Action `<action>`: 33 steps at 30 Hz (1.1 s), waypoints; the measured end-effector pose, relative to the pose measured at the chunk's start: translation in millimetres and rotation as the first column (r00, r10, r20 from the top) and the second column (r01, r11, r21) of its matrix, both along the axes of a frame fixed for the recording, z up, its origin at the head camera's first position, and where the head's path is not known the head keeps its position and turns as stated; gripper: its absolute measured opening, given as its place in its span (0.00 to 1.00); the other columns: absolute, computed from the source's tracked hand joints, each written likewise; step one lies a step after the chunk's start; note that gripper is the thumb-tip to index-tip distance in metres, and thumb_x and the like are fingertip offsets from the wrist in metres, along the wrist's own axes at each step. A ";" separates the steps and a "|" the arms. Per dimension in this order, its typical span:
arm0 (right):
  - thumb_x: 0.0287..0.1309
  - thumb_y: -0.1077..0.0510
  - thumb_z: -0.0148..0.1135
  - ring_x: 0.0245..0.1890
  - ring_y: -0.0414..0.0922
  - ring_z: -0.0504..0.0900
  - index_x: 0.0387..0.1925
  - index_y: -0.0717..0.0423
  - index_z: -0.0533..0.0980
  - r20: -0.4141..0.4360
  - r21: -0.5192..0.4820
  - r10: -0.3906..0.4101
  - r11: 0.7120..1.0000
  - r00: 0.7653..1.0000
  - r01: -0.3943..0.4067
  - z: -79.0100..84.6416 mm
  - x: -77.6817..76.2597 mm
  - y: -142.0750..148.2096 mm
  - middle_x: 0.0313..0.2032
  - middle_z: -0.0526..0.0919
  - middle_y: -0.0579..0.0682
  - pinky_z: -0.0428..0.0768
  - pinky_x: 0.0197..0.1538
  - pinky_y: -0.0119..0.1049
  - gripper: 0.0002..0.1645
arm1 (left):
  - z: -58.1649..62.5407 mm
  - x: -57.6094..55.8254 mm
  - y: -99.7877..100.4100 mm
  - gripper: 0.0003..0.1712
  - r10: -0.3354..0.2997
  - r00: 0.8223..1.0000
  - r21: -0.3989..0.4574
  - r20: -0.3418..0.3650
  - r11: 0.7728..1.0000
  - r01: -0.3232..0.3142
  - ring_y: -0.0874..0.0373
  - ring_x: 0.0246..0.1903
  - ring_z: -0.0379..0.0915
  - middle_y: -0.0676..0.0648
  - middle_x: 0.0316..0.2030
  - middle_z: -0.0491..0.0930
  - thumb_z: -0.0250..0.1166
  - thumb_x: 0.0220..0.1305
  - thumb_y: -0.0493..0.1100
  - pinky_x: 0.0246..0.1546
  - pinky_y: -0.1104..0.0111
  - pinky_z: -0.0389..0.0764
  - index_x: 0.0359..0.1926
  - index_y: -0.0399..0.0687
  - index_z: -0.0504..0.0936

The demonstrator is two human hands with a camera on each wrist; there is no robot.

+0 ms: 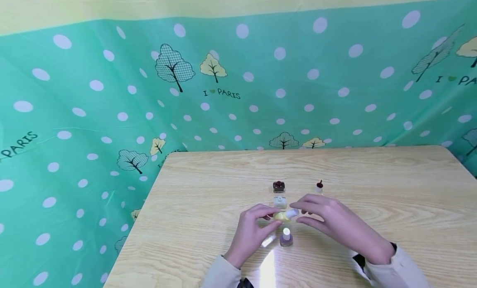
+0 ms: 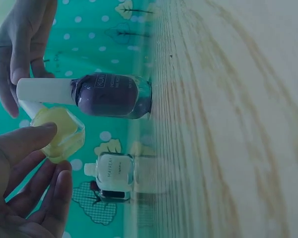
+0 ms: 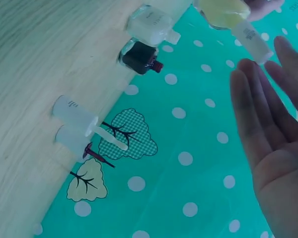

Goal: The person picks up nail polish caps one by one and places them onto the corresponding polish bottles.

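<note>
Wood-grain tabletop (image 1: 208, 188) underlies the left hand (image 1: 252, 230), pinching a yellow bottle (image 2: 67, 133), and the right hand (image 1: 333, 218), fingers parted beside the bottle's white cap (image 3: 252, 41).

The head view is bright, with white glare streaking the near tabletop (image 1: 267, 269); both wrist views look dimmer, cool-tinted and slightly soft.
</note>
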State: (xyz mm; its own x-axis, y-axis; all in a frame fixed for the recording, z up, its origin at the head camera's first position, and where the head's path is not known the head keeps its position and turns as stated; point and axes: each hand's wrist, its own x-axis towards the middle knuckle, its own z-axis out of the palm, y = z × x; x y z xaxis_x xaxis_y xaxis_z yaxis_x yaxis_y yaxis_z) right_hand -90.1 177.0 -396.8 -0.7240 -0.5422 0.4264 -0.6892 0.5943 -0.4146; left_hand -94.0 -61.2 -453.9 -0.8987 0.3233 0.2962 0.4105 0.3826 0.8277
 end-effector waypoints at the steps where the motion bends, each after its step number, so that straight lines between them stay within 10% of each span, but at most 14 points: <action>1: 0.54 0.60 0.73 0.39 0.33 0.83 0.47 0.47 0.84 -0.036 -0.004 0.027 1.000 0.999 -0.027 -0.7 -0.6 -0.1 0.42 0.84 0.37 0.83 0.41 0.25 0.17 | -0.3 -0.1 -0.5 0.17 -0.001 1.000 0.003 0.002 1.000 0.001 0.67 0.39 0.80 0.51 0.43 0.86 0.73 0.56 0.43 0.44 0.70 0.85 0.48 0.46 0.86; 20: 0.59 0.51 0.70 0.22 0.22 0.69 0.24 0.38 0.80 -0.007 -0.023 -0.135 0.991 0.991 0.135 -7.3 -2.9 -12.4 0.23 0.75 0.27 0.73 0.25 0.20 0.09 | 2.8 2.1 -3.2 0.17 -0.001 1.000 -0.003 -0.018 1.000 0.001 0.66 0.40 0.80 0.53 0.44 0.86 0.73 0.55 0.44 0.45 0.74 0.83 0.48 0.49 0.87; 29: 0.56 0.52 0.72 0.39 0.31 0.82 0.51 0.47 0.82 0.043 -0.046 -0.068 0.996 0.997 0.070 -4.8 -0.6 -5.3 0.44 0.86 0.38 0.85 0.40 0.32 0.20 | 4.7 1.5 -2.9 0.17 0.006 1.000 0.000 -0.003 1.000 -0.006 0.67 0.39 0.80 0.52 0.44 0.86 0.74 0.56 0.44 0.45 0.70 0.84 0.48 0.48 0.87; 33: 0.52 0.62 0.74 0.43 0.35 0.84 0.47 0.45 0.83 -0.015 -0.056 0.017 0.998 1.000 -0.018 -6.7 -1.5 -3.6 0.44 0.85 0.37 0.85 0.43 0.29 0.19 | 4.4 2.1 -3.4 0.17 0.009 1.000 0.007 0.012 1.000 -0.009 0.67 0.39 0.80 0.52 0.44 0.86 0.74 0.56 0.44 0.46 0.69 0.84 0.48 0.48 0.87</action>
State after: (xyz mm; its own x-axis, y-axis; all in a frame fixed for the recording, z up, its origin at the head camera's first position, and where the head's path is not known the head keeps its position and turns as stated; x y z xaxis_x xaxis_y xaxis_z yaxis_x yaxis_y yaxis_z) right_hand -91.6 173.4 -403.5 -0.7079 -0.5300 0.4669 -0.7057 0.5581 -0.4364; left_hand -91.9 -64.6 -449.5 -0.9051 0.3131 0.2878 0.3971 0.3800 0.8354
